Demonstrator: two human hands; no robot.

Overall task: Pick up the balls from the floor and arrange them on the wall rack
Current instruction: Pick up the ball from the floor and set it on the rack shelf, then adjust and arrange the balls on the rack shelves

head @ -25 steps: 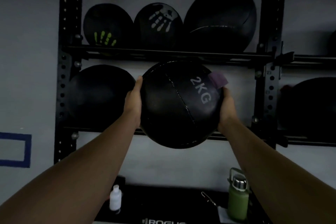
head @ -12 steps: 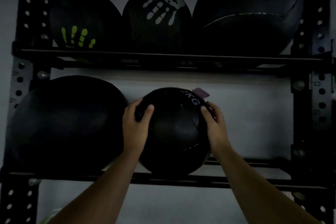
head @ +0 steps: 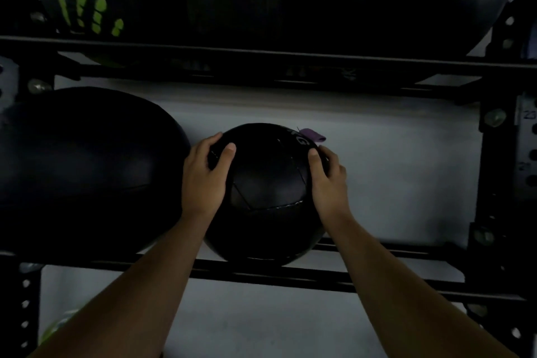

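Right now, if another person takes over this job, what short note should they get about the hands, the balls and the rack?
Left hand and right hand: both hold the small black stitched leather ball, one on each side.
Ball: sits on the lower rails of the black metal wall rack, right of the large black ball.
Upper shelf: three black balls, two with handprints.
Done: this ball is on the rack.
Left: release it; the floor is not in view, so check for more balls.
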